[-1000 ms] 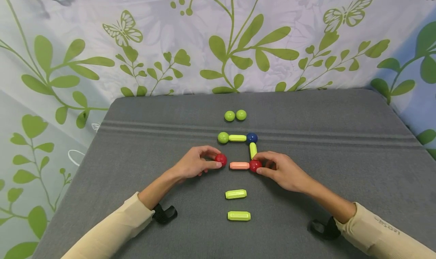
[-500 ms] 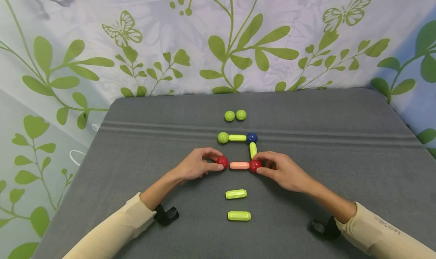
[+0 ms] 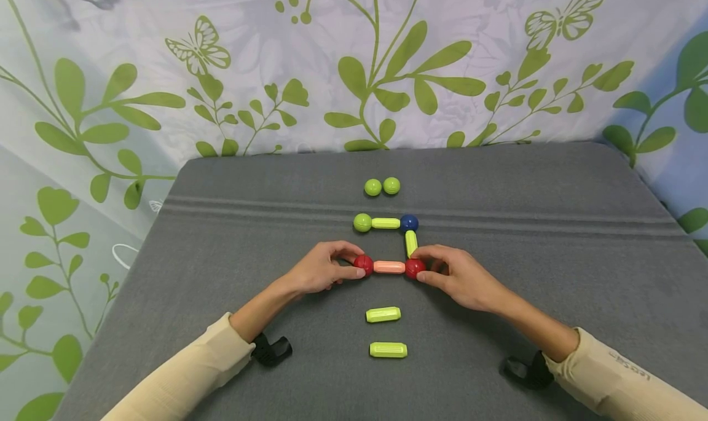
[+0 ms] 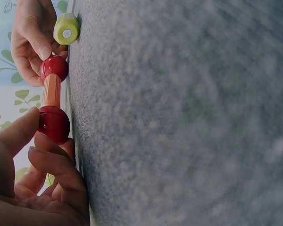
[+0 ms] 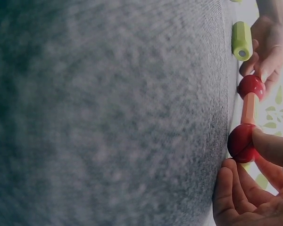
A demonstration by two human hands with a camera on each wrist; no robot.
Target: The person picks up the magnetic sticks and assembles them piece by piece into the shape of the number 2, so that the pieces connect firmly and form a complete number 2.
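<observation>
My left hand (image 3: pixel 319 267) pinches a red ball (image 3: pixel 362 265) between thumb and fingers; it touches the left end of an orange rod (image 3: pixel 389 267). At the rod's right end sits a second red ball (image 3: pixel 415 268), pinched by my right hand (image 3: pixel 460 277). From that ball a yellow-green rod (image 3: pixel 411 244) runs up to a dark blue ball (image 3: pixel 409 223). Another yellow-green rod (image 3: pixel 385 224) joins the blue ball to a green ball (image 3: pixel 362 222). Both wrist views show the orange rod (image 4: pixel 52 91) lined up between the two red balls.
Two loose green balls (image 3: pixel 382 187) lie farther back on the grey table (image 3: pixel 498 200). Nearer the front are a loose yellow-green rod (image 3: pixel 383 314) and another rod (image 3: pixel 388 350) below it. A patterned cloth (image 3: pixel 310 58) hangs behind the table.
My left hand has moved slightly right and toward me with its red ball, closing the gap to the orange rod. My right hand has stayed in place on the other red ball.
</observation>
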